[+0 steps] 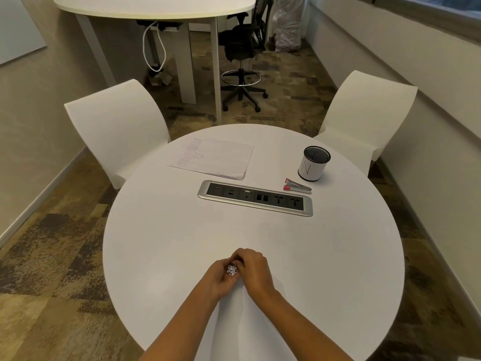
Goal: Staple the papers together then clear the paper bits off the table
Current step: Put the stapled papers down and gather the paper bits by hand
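My left hand [220,278] is cupped palm up over the near middle of the round white table [161,230], with a small heap of white paper bits [231,270] in it. My right hand [253,272] curls against the left one, fingers touching the bits. The papers [213,158] lie flat as a stack at the far left of the table. A red and silver stapler [296,185] rests at the far right, away from both hands.
A silver power and socket strip [256,198] is set into the table's middle. A black mesh pen cup [314,163] with a white label stands behind the stapler. Two white chairs [114,126] [364,113] flank the far side; a black office chair [240,48] and another table stand beyond.
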The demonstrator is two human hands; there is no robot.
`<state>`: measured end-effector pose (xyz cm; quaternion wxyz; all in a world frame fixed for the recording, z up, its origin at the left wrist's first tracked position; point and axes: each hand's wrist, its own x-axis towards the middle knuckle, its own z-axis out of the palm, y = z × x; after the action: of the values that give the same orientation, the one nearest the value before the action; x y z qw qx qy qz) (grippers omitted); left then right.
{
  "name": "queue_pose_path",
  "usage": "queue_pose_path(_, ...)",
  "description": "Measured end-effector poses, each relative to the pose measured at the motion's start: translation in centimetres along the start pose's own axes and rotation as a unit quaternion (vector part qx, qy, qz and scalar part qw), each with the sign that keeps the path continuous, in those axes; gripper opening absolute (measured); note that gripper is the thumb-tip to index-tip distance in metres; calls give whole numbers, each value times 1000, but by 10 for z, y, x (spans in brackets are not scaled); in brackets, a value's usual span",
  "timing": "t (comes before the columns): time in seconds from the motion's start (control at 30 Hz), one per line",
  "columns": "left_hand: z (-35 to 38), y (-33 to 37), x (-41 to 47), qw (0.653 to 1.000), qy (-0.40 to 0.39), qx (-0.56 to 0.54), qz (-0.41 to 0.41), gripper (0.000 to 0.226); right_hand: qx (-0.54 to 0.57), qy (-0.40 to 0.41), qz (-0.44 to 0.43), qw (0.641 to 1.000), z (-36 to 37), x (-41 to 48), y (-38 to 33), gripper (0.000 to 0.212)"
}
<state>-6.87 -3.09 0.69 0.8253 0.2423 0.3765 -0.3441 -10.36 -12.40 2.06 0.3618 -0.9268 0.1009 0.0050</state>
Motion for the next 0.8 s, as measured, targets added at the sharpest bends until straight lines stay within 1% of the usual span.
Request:
queue_pose_path(0.1,-1,0,1,1000,14,9,7,21,-29,-12,-22,999,2,-3,-1,23)
queue_pose_path(0.17,-2,0,1,1000,16,5,5,24,-13,3,-24,1000,4,-5,-1,22)
queue_pose_path(0.33,-1,5,-1,999,-26,-14,-36,26,36,72,-1,997,3,-4,2,9)
queue_pose_path(0.4,-2,6,0,998,-36,-16,-40,29,49,87,10,995,1,-2,3,10)
queue_pose_path(0.47,-2,8,0,998,-48,5,-30,30,68,88,22,994,0,0,4,12)
queue_pose_path(0.57,-2,10,-1,996,-58,66,-12,25,108,93,61,988,-3,5,5,13)
queue_pose_path(0.67,-2,12,1,992,-33,117,19,16,170,82,121,975,-8,14,6,17)
queue_pose_path(0.8,-1,15,4,987,-29,152,42,14,277,13,207,938,-17,21,12,24)
